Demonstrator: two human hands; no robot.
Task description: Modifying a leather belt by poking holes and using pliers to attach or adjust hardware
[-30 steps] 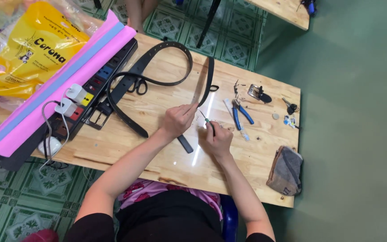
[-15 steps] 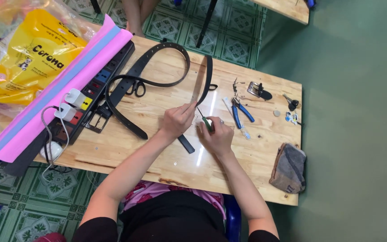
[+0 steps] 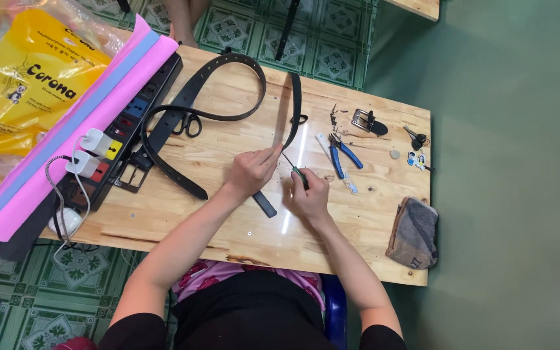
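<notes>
Left hand [image 3: 249, 174] pinches belt [image 3: 291, 120]; right hand [image 3: 307, 196] grips screwdriver [image 3: 295, 170] (pliers [image 3: 343, 154] nearby).

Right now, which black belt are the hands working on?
The narrow black leather belt by the table's middle: the left hand pinches it. The wider looped black belt lies untouched beside the scissors.

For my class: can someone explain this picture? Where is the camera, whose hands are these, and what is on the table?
The camera sits on the person's head and looks straight down. There is no machine, only two bare hands. The left hand pinches a black belt on the wooden table. The right hand holds a small green-handled screwdriver, its tip at the belt. Nearby lie blue-handled pliers, black scissors, a metal buckle, a folded grey cloth and a black power strip.
</notes>
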